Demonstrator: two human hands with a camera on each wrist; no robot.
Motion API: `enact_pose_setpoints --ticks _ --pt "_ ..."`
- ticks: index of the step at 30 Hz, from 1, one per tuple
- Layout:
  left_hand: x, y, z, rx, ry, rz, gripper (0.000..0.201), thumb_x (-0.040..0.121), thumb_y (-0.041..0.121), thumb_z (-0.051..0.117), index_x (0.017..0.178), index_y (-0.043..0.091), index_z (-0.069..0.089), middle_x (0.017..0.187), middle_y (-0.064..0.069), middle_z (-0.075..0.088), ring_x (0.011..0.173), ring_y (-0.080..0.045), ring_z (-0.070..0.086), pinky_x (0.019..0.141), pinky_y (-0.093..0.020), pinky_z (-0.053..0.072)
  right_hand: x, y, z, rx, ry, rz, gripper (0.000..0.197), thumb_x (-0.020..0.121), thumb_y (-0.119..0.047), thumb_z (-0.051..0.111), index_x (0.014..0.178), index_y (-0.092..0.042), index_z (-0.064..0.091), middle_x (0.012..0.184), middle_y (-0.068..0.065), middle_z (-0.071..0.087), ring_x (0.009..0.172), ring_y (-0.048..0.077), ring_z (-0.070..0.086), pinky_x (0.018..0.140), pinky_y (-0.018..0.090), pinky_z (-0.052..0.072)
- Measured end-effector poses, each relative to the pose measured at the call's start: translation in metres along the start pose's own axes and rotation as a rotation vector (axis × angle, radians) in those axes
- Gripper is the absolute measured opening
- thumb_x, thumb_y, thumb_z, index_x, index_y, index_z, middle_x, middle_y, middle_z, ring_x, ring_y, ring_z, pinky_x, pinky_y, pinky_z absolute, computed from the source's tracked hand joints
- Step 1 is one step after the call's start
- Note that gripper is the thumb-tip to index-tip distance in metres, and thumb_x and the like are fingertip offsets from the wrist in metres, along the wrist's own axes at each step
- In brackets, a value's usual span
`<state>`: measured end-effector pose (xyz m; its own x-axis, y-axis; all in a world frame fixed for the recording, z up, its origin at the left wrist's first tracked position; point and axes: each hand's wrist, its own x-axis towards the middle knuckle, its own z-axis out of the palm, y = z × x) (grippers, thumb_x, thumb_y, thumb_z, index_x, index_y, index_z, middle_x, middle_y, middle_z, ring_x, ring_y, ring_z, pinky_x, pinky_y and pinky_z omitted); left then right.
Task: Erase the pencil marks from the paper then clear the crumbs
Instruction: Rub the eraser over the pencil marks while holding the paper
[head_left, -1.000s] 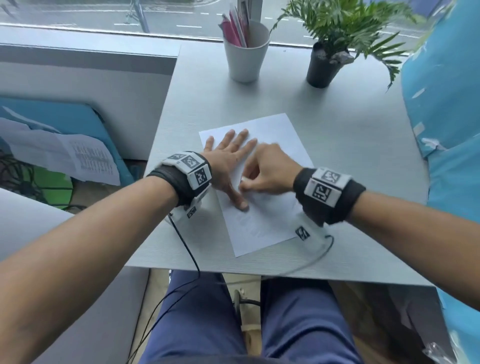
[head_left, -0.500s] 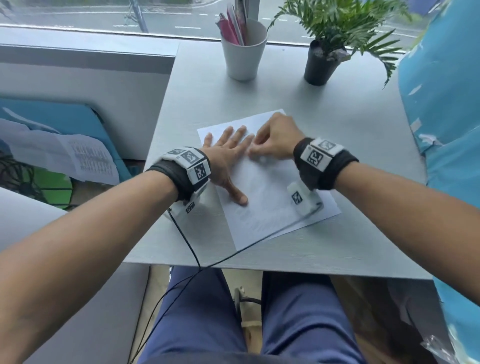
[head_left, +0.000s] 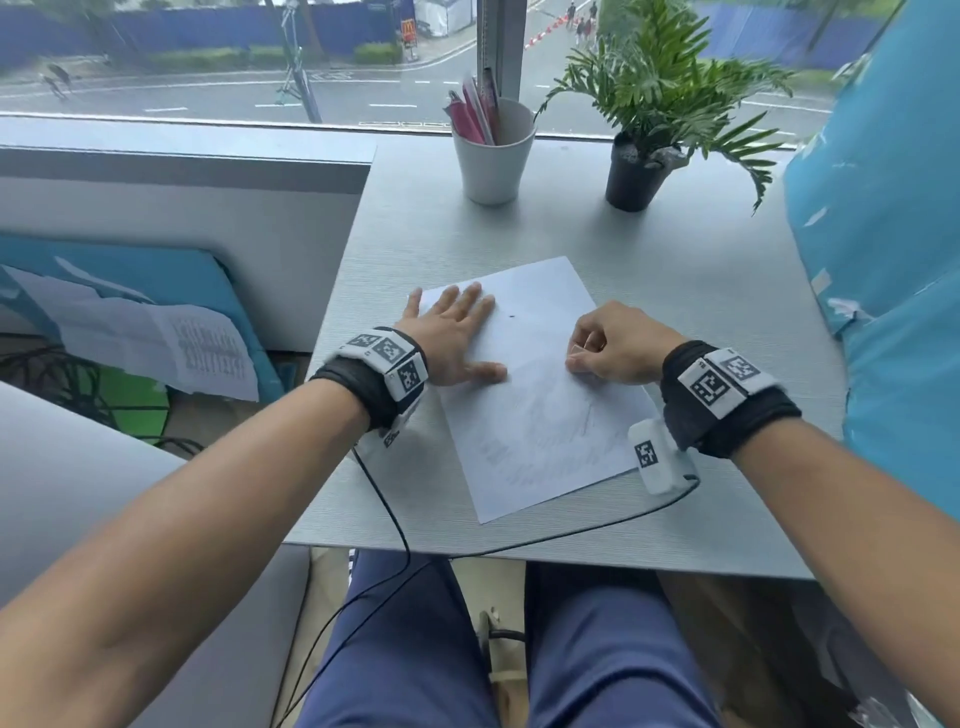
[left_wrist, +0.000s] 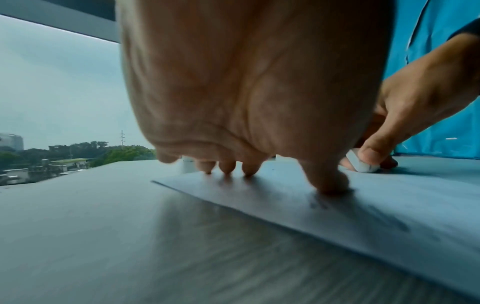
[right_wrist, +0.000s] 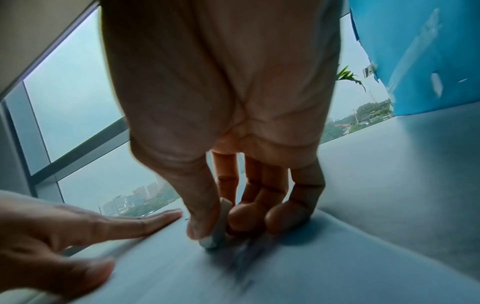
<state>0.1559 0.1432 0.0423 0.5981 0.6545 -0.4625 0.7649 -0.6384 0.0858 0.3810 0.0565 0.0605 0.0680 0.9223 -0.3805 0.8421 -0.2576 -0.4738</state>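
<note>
A white sheet of paper (head_left: 540, 415) with faint pencil marks lies tilted on the grey table (head_left: 701, 291). My left hand (head_left: 452, 332) lies flat on the paper's left edge, fingers straight, holding it down; it shows too in the left wrist view (left_wrist: 259, 102). My right hand (head_left: 613, 345) pinches a small white eraser (head_left: 576, 356) and presses it onto the paper near the right edge. The eraser (right_wrist: 217, 226) sits between thumb and fingers, its tip on the sheet (right_wrist: 182, 267). The eraser (left_wrist: 359, 163) shows also in the left wrist view. A dark speck (head_left: 511, 316) lies on the paper.
A white cup (head_left: 493, 156) with pens stands at the table's back, a potted plant (head_left: 644, 150) to its right. Blue fabric (head_left: 883, 260) borders the right side. Cables (head_left: 384, 499) run off the near table edge. My knees are below it.
My right hand with the eraser has moved from beside the left hand's fingers to the right side of the paper. The left hand stays flat on the sheet.
</note>
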Motion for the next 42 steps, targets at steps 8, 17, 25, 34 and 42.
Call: enact_pose_setpoints --ticks 8,17,25,34,42 --pt "-0.031 0.037 0.03 0.086 0.001 0.488 0.09 0.095 0.069 0.032 0.159 0.021 -0.009 0.165 0.001 -0.017 0.151 -0.016 -0.017 0.121 -0.041 -0.012 0.001 0.003 -0.003 0.008 -0.024 -0.017 0.008 0.081 -0.027 0.076 0.082 -0.021 0.072 0.071 -0.01 0.063 0.065 0.003 0.056 0.056 0.018 0.038" --pt "0.005 -0.011 -0.007 0.092 0.03 -0.108 0.105 0.087 0.082 0.024 0.158 0.014 -0.011 0.165 -0.004 -0.018 0.153 -0.023 -0.013 0.122 -0.053 -0.007 -0.001 -0.003 -0.005 -0.008 -0.038 0.023 0.009 0.083 -0.027 0.075 0.087 -0.019 0.072 0.077 -0.007 0.067 0.066 0.003 0.059 0.054 0.017 0.038" --pt "-0.002 0.026 0.017 -0.003 0.019 0.389 0.085 0.094 0.071 0.03 0.158 0.031 -0.008 0.165 0.004 -0.018 0.151 -0.018 -0.018 0.117 -0.048 -0.013 0.001 -0.007 -0.008 -0.018 -0.061 0.038 0.009 0.082 -0.027 0.076 0.084 -0.018 0.072 0.076 -0.003 0.072 0.056 0.003 0.058 0.052 0.019 0.04" --pt "-0.002 -0.026 -0.001 -0.191 0.122 0.138 0.13 0.07 0.077 0.065 0.159 0.018 -0.01 0.165 0.002 -0.015 0.152 -0.016 -0.014 0.123 -0.047 -0.007 0.0 -0.011 -0.006 -0.108 -0.021 0.031 0.008 0.081 -0.026 0.074 0.083 -0.018 0.072 0.084 -0.004 0.068 0.074 0.009 0.059 0.055 0.019 0.04" --pt "0.004 -0.019 0.0 -0.229 0.003 0.091 0.141 0.065 0.072 0.075 0.157 0.017 -0.016 0.164 0.001 -0.023 0.15 -0.016 -0.022 0.12 -0.042 -0.016 0.037 -0.058 -0.019 -0.008 0.156 -0.03 0.013 0.072 -0.018 0.084 0.078 -0.011 0.074 0.07 0.002 0.071 0.051 0.007 0.059 0.054 0.021 0.053"
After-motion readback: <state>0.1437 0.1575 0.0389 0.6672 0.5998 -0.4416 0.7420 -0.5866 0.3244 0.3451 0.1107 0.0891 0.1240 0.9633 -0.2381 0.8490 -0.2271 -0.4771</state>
